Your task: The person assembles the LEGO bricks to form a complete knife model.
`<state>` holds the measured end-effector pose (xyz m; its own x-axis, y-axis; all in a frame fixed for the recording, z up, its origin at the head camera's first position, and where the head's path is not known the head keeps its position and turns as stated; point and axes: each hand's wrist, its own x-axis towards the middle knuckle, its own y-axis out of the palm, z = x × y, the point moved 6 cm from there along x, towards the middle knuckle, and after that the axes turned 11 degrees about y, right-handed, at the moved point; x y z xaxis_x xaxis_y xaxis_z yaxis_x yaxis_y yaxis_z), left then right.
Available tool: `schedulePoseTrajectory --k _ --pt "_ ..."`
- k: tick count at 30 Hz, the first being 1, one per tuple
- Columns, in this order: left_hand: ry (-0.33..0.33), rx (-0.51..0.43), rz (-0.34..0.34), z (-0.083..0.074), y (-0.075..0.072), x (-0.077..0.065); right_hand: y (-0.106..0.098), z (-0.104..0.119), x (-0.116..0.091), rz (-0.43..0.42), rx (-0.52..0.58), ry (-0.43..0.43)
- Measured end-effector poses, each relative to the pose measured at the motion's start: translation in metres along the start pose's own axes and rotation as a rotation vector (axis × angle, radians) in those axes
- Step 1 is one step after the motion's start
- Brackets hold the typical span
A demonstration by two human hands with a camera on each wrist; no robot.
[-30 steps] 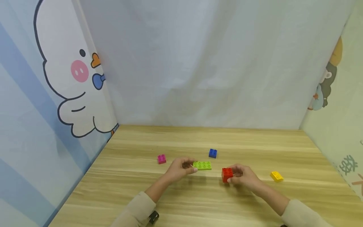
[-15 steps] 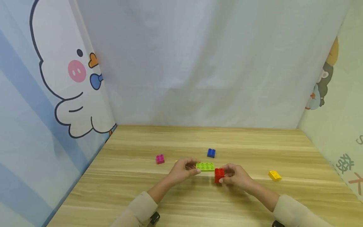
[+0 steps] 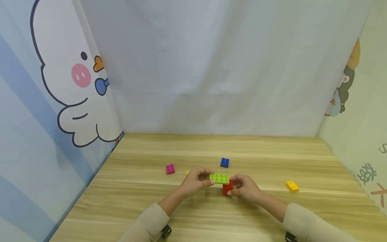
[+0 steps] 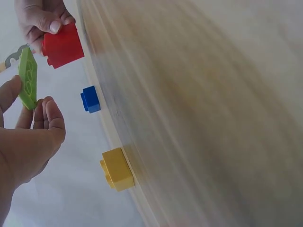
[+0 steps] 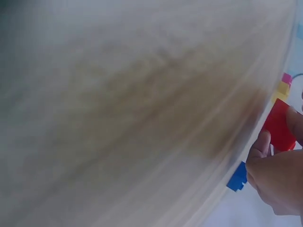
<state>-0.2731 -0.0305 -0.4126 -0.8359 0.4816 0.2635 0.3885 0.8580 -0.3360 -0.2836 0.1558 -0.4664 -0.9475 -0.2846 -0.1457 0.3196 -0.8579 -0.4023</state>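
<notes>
My left hand (image 3: 193, 182) pinches one end of a flat lime-green building brick (image 3: 220, 178) between thumb and fingers, studs up. Just to its right, my right hand (image 3: 245, 189) grips a taller red building brick (image 3: 227, 189) by its side. The green brick's right end overlaps the top of the red one in the head view. From the left wrist, a gap shows between the green brick (image 4: 28, 78) and the studs of the red brick (image 4: 64, 45). In the right wrist view, thumb and fingers hold the red brick (image 5: 278, 126); the green one is hidden there.
On the wooden table (image 3: 151, 215) lie a blue brick (image 3: 224, 163) behind the hands and a pink brick (image 3: 170, 169) to the left. A yellow brick (image 3: 292, 186) lies at right. Another yellow brick (image 4: 118, 169) is mostly hidden behind the left hand in the head view.
My right hand has moved left with the red brick, bringing it under the green brick's right end. The left hand keeps hold of the green brick, shifted slightly right.
</notes>
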Motion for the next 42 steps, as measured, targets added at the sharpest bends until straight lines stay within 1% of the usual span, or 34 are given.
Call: schedulePoseTrajectory --k 3,8,12,13,16,20,24,28,33,42 --pt "-0.011 -0.01 0.006 -0.004 -0.001 -0.002 0.005 0.0 0.003 -0.012 -0.016 0.0" --pt "-0.021 -0.024 0.011 -0.003 -0.002 -0.002 0.012 0.001 0.007 -0.016 -0.061 -0.008" --pt "-0.013 -0.031 0.019 -0.002 -0.002 -0.001 0.014 0.004 0.008 -0.012 -0.065 -0.015" --pt "-0.009 -0.032 0.021 0.0 -0.001 0.0 0.014 0.004 0.008 -0.011 -0.066 -0.016" --pt "-0.006 -0.034 0.02 0.016 0.0 0.004 0.013 0.012 0.002 0.004 -0.063 -0.02" --pt "-0.023 -0.032 0.015 0.037 0.001 0.009 0.011 0.013 -0.001 0.031 -0.046 -0.022" --pt "-0.026 -0.036 0.005 0.037 0.003 0.009 0.01 0.003 0.004 0.037 -0.041 -0.019" --pt "-0.015 -0.037 -0.002 0.037 0.006 0.009 0.012 -0.001 0.006 0.05 -0.013 -0.037" --pt "-0.022 0.007 0.01 0.039 0.008 0.01 0.013 -0.001 0.005 0.06 0.016 -0.049" --pt "-0.021 0.112 0.035 0.039 0.008 0.013 0.013 0.003 0.006 0.05 -0.028 -0.035"
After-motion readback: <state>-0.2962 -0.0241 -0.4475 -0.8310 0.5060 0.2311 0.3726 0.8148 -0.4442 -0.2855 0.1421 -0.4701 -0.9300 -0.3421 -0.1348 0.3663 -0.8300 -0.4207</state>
